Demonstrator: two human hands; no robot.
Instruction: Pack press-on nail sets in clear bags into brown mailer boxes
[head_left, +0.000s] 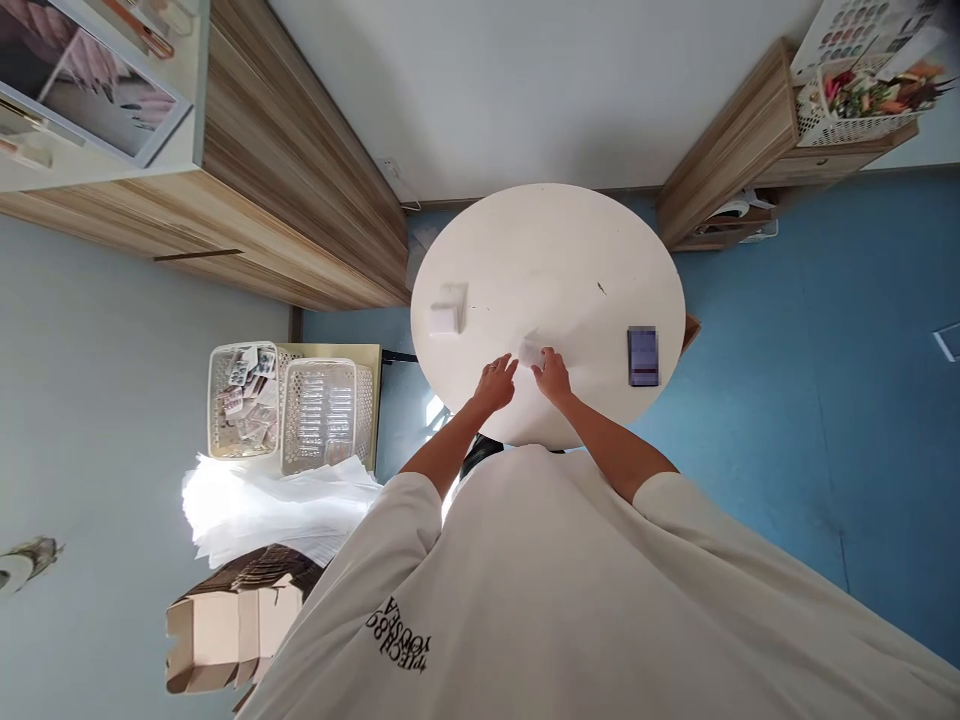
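A small, pale, squarish piece, blurred and partly see-through, lies on the white round table between my hands. I cannot make out its exact kind. My right hand grips its right edge, with the thumb in front and the fingers beyond. To its left rests my left hand, its fingers slightly bent and apart, the tips close to the piece and nothing visible in them. Further left on the tabletop is a small white block-like stack with a paler piece behind it.
A phone lies at the table's right side. Left of the table stand a basket of small packets and a basket of clear plastic pieces. White sheets and cardboard boxes sit nearer me. A wooden cabinet flanks the left.
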